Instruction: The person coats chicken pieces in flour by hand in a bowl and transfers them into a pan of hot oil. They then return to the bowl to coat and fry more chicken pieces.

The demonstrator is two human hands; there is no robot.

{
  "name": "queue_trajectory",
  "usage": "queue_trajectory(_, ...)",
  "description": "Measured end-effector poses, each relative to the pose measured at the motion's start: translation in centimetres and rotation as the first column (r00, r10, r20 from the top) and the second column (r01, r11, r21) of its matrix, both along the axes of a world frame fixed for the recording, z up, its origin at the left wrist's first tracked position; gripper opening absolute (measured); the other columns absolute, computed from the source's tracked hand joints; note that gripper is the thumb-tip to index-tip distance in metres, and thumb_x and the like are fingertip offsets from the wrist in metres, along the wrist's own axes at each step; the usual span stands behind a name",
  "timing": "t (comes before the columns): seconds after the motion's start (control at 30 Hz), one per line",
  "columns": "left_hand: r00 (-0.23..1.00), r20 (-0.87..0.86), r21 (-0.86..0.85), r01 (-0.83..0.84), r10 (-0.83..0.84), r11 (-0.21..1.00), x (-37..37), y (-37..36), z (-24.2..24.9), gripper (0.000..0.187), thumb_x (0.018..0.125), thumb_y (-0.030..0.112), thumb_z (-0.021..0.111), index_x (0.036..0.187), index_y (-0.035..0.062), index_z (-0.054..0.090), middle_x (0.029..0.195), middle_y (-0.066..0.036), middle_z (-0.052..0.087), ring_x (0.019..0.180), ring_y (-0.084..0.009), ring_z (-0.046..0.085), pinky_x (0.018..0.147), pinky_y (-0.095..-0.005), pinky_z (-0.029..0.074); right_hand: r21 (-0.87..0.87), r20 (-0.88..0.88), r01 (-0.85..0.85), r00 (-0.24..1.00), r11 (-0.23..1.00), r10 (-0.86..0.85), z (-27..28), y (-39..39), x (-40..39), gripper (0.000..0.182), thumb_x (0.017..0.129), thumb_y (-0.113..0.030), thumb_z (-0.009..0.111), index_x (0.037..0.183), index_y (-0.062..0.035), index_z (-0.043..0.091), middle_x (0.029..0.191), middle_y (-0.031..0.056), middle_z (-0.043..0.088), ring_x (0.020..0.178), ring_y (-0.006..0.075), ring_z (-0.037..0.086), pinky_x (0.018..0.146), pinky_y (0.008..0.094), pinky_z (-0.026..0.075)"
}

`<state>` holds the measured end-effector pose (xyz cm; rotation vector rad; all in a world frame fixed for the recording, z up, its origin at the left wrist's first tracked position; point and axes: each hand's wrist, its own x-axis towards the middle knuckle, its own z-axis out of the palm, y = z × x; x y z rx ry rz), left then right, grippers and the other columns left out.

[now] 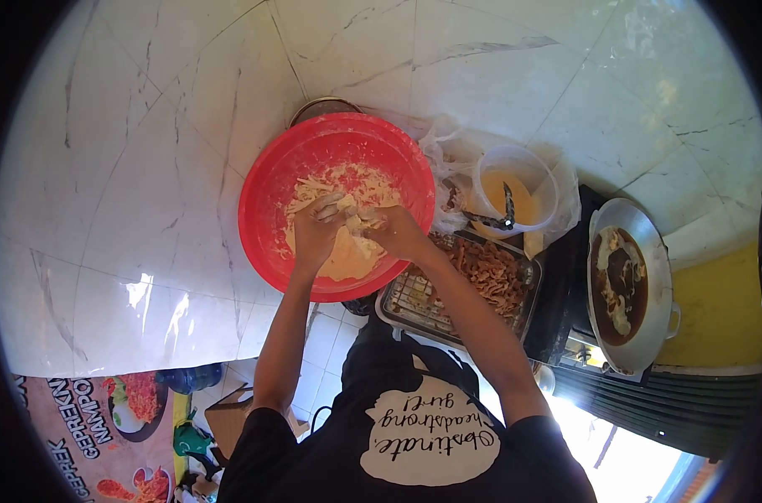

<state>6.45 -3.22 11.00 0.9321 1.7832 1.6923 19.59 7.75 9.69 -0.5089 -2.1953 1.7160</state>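
A large red basin (pixel 268 189) holds pale yellow flour (pixel 347 256) with clumps and shreds in it. Over the flour, near the middle of the basin, my left hand (pixel 318 225) and my right hand (pixel 387 230) are close together. Fingers of both hands are curled round small flour-coated pieces (pixel 352 214) between them. Flour coats the fingertips. The exact shape of the pieces is too small to make out.
Right of the basin, a rack tray (pixel 410 302) holds brown fried pieces (pixel 490 272). Behind it stands a clear tub (pixel 544 180) of yellow liquid with black-handled tongs (pixel 508 210). Farther right, a wok (pixel 663 289) of dark oil with frying pieces sits on a stove.
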Motion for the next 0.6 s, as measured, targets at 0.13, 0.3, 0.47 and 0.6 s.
queue_trajectory(0.13, 0.998, 0.057, 0.045, 0.018, -0.020, 0.999, -0.3, 0.3, 0.0, 0.033, 0.077, 0.001, 0.065, 0.107, -0.0092, 0.056, 0.086, -0.010, 0.064, 0.078, -0.0103, 0.059, 0.069, -0.0207, 0.048, -0.150, -0.006, 0.007, 1.000, 0.989, -0.007, -0.7, 0.6, -0.2, 0.026, 0.074, -0.005, 0.066, 0.098, 0.0032, 0.062, 0.086, 0.0100, 0.066, 0.078, 0.0110, 0.058, 0.070, 0.0252, 0.047)
queue_trajectory(0.3, 0.998, 0.048, 0.052, 0.045, -0.048, 0.998, -0.9, 0.5, -0.5, 0.031, 0.078, 0.002, 0.065, 0.106, -0.0070, 0.056, 0.087, -0.008, 0.064, 0.077, -0.0090, 0.060, 0.068, -0.0206, 0.049, -0.115, 0.008, -0.004, 1.000, 0.993, 0.004, 0.2, 0.9, 0.3, 0.027, 0.076, 0.000, 0.064, 0.103, 0.0049, 0.060, 0.090, 0.0073, 0.064, 0.081, 0.0091, 0.056, 0.072, 0.0239, 0.047)
queue_trajectory(0.47, 0.990, 0.128, 0.094, 0.053, -0.065, 0.994, -0.5, 0.8, 0.4, 0.029, 0.078, 0.003, 0.065, 0.104, -0.0069, 0.057, 0.089, -0.008, 0.064, 0.078, -0.0106, 0.061, 0.069, -0.0223, 0.051, -0.174, -0.005, -0.006, 1.000, 0.985, 0.005, 0.3, 0.6, 0.1, 0.028, 0.076, -0.001, 0.065, 0.102, 0.0055, 0.060, 0.092, 0.0078, 0.064, 0.082, 0.0089, 0.056, 0.072, 0.0243, 0.047)
queue_trajectory(0.6, 0.995, 0.095, 0.078, 0.026, -0.034, 0.997, -0.5, 1.0, 0.4, 0.033, 0.079, 0.003, 0.064, 0.108, -0.0089, 0.054, 0.088, -0.012, 0.064, 0.079, -0.0116, 0.061, 0.068, -0.0214, 0.050, -0.224, -0.029, -0.016, 1.000, 0.974, 0.010, -0.6, 0.6, -0.1, 0.029, 0.073, -0.005, 0.068, 0.099, 0.0037, 0.062, 0.089, 0.0097, 0.065, 0.080, 0.0121, 0.058, 0.071, 0.0254, 0.048)
